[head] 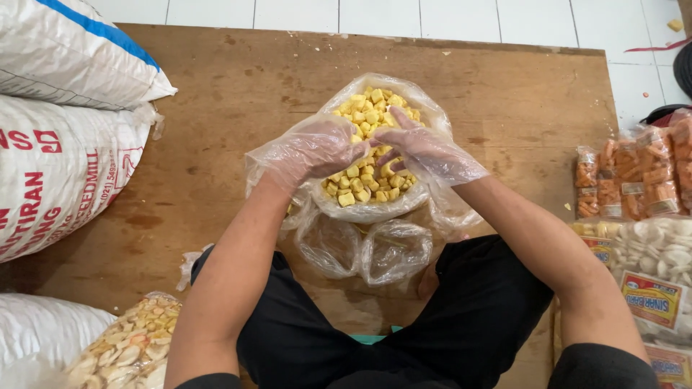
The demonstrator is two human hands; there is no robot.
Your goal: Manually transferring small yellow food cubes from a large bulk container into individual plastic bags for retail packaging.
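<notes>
The wooden board (pixel 238 94) forms the work surface and lies on a white tiled floor (pixel 432 14). Large white woven sacks (pixel 65 166) are stacked along its left edge.

Right of the board lie sealed packets of orange snacks (pixel 634 176) and pale round crackers (pixel 659 248). At lower left sits a bag of beige chips (pixel 130 349).

The clear plastic bag (pixel 371 209) stands open at the centre of the board, just ahead of the person's knees, and is filled with yellow cube-shaped snacks (pixel 371 115). Two empty small bags (pixel 364 252) lie crumpled against its near side.

Both hands wear loose transparent plastic gloves and are positioned over the bag mouth, directly above the cubes.

The left hand (pixel 313 148) is curled, its fingers bent inward and reaching into the cubes at the bag's centre. Whether it encloses any pieces cannot be determined.

The right hand (pixel 425 151) is partly spread, fingers extended toward the left hand, with fingertips touching the cubes. No grasped item is visible.
</notes>
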